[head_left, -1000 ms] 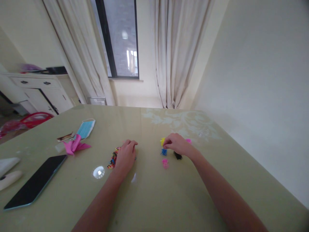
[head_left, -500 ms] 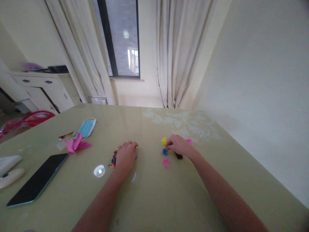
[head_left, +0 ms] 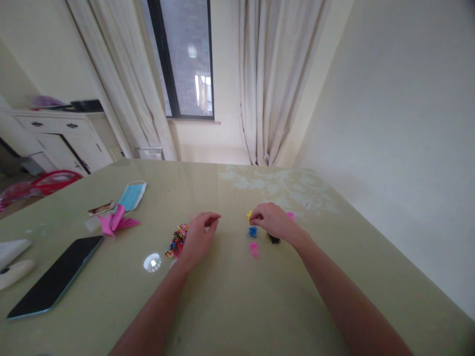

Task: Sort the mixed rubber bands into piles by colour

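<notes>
My left hand is just right of a mixed pile of small coloured bands, which look like rubber bands. Its thumb and fingers are drawn together, and whatever is between them is too small to make out. My right hand hovers by the sorted heaps with thumb and forefinger pinched, partly covering the yellow heap. Below its fingertips lies a blue heap, with a pink heap nearer me. A black heap sits under the wrist, and a brighter pink heap shows behind it.
Left on the glossy table are a dark-screened tablet or phone, a pink folded-paper shape, a blue face mask and white items. A wall borders the right side; curtains hang beyond.
My left hand has shifted right, off the mixed pile, uncovering more of it. My right hand has moved slightly left and away from me, from the blue heap toward the yellow one.
</notes>
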Demonstrator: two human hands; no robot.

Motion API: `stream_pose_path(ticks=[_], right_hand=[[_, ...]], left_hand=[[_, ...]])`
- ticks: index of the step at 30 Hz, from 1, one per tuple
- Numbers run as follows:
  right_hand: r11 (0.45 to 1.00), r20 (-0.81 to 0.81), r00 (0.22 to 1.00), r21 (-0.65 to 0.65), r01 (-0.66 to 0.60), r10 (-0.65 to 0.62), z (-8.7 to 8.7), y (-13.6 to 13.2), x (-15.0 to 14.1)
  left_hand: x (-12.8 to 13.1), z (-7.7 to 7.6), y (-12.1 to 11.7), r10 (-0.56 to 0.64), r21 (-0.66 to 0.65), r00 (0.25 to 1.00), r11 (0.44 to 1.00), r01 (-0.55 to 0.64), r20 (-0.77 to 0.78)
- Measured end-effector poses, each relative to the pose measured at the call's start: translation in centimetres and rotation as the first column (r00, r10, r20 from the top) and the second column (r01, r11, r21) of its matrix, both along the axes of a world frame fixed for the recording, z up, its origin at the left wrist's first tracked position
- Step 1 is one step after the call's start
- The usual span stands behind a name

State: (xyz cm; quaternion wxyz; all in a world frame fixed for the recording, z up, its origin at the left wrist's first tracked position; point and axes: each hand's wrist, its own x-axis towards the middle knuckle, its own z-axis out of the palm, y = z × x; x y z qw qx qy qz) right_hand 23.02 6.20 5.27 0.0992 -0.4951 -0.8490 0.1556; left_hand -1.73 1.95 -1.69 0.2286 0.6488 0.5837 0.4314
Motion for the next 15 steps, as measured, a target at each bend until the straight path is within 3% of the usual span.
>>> stream_pose_path(ticks=[3,6,10,15], right_hand=[[0.996,-0.105,0.991,0.034,-0.085,0.088,0.7,-1.1,-1.1],[0.992,-0.197,0.972,0.045,-0.118,0.125,1.2,-2.0,-1.9],[0.986,-0.251,0.954,0.078,-0.147,0.163,1.6,-2.6,-2.4],[0.975,-0.25,0.945,0.115,-0.189,0.213,1.7,-2.9,-2.8]], left_hand=[[0.9,0.3,-0.3,-0.117,-0.084,0.933,0.984,0.154,0.34],[1.6,0.7,-0.8,-0.169,-0.126,0.826,0.952,0.277,0.538],[2.0,0.8,-1.1,-0.176,-0.14,0.719,0.924,0.357,0.672],[2.0,1.1,-1.3,-0.189,-0.135,0.678,0.909,0.395,0.71]])
